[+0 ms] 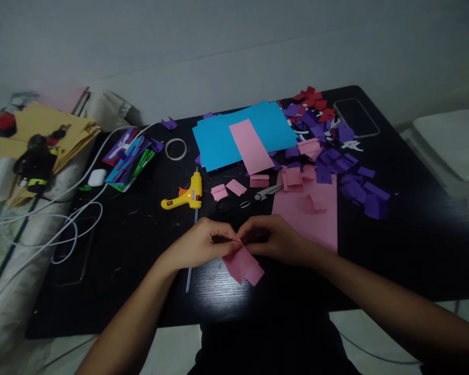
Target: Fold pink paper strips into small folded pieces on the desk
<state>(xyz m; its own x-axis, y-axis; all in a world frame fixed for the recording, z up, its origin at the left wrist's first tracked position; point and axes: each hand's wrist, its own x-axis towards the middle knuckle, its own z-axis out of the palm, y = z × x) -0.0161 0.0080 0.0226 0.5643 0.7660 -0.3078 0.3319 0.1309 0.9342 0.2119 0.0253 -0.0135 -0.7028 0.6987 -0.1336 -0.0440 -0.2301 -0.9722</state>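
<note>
Between my two hands is a pink piece of paper [242, 264], pinched at its upper edge and hanging down over the table's front part. My left hand [201, 244] grips it from the left with thumb and fingers together. From the right, my right hand [275, 240] pinches the same edge, its fingertips meeting those of the left. Just beyond the hands lie scissors [268, 192] with dark handles, small folded pink paper pieces [236, 187] and a larger pink sheet [308, 219]. A yellow glue gun [185, 194] rests beyond my left hand, a clear glue stick extending toward me.
Blue sheets [219, 140] with a pink strip [252, 146] lie at the back. Purple paper pieces [354, 187] and red scraps [316, 101] are scattered right. A tape roll [175, 149], white earbud case [97, 177], white cables [76, 229] and phone [356, 117] also lie on the black table [133, 291].
</note>
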